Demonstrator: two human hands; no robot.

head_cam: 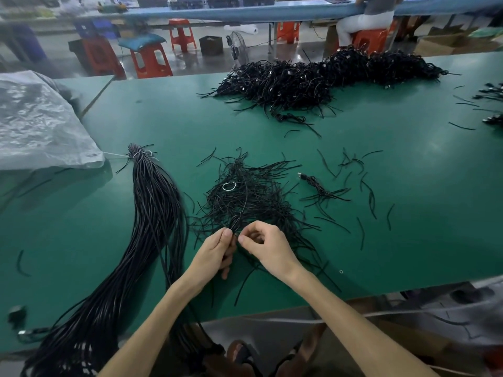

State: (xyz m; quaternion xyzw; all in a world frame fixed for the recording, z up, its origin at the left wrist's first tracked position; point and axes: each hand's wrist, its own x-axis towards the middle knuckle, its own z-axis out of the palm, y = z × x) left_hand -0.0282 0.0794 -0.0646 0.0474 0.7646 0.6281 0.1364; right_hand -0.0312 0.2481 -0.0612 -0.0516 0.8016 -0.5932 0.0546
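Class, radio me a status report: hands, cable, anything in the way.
Left hand grips looped black cable. Right hand pinches it alongside. Loose tie pile underneath.

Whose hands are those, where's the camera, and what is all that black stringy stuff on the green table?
No machine here, just a person working. The one picture comes from a camera worn on their head, looking down at their own arms. The left hand and the right hand meet over a pile of thin black ties, together pinching a small black cable loop. On the green table a long bundle of black cables lies to the left, and a big heap of coiled cables sits farther back. One coiled cable with a plug lies alone to the right.
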